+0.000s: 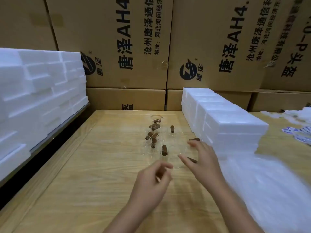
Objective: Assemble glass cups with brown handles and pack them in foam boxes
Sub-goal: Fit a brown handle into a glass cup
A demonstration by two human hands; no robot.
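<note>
Glass cups sit clustered mid-table, brown handles pointing every which way. My right hand hovers with fingers spread; left hand is curled, grip too blurry to call.

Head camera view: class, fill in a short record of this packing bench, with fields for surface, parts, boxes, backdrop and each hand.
Surface: wooden table
Parts: glass cups with brown handles, clustered mid-table
Boxes: row of white foam boxes on the right; foam stack on the left
Backdrop: printed cardboard cartons
Left hand: fingers curled; too blurred to tell whether it holds anything
Right hand: fingers spread, beside the nearest cups
</note>
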